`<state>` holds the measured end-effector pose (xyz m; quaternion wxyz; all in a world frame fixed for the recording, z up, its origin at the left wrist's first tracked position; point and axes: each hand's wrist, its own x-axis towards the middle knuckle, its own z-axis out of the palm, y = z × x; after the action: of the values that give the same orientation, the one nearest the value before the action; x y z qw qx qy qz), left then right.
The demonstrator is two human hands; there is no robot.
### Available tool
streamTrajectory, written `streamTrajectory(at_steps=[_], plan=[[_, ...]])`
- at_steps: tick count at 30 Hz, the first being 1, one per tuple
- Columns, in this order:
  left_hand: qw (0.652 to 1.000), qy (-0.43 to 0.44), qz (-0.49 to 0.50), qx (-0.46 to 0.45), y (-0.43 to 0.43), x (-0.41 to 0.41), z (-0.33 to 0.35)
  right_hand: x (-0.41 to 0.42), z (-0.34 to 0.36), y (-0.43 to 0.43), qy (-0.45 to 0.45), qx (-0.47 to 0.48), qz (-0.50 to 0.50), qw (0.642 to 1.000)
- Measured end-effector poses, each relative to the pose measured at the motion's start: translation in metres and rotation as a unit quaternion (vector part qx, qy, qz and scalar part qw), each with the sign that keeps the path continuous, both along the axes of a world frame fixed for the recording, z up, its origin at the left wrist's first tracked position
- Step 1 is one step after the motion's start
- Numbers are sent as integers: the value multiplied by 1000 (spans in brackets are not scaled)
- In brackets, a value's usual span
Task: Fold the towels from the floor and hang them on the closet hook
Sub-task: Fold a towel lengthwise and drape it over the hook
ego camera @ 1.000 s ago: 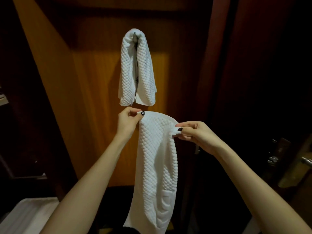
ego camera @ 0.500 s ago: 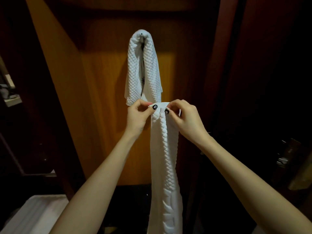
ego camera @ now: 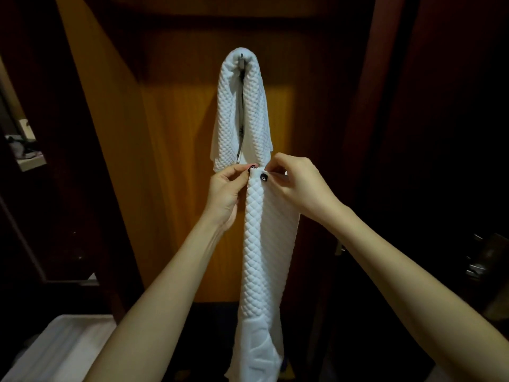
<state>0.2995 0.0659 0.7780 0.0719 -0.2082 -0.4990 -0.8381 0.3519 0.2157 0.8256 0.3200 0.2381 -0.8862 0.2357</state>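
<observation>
Both hands pinch the top of a towel (ego camera: 257, 244) folded lengthwise, the left hand (ego camera: 224, 193) and right hand (ego camera: 298, 186) meeting just below another towel (ego camera: 242, 111) draped on the closet hook (ego camera: 241, 59). Matching the corners squarely should keep the fold neat.
</observation>
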Motion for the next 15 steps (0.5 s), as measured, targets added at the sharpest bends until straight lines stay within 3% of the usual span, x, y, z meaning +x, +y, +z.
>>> streamTrajectory(at_steps=[8, 15], plan=[[998, 45, 16, -32, -20, 1, 18, -3, 13, -4, -15, 0, 35, 999], [986, 121, 42, -109, -26, 11, 27, -7, 8, -5, 74, -66, 51, 994]])
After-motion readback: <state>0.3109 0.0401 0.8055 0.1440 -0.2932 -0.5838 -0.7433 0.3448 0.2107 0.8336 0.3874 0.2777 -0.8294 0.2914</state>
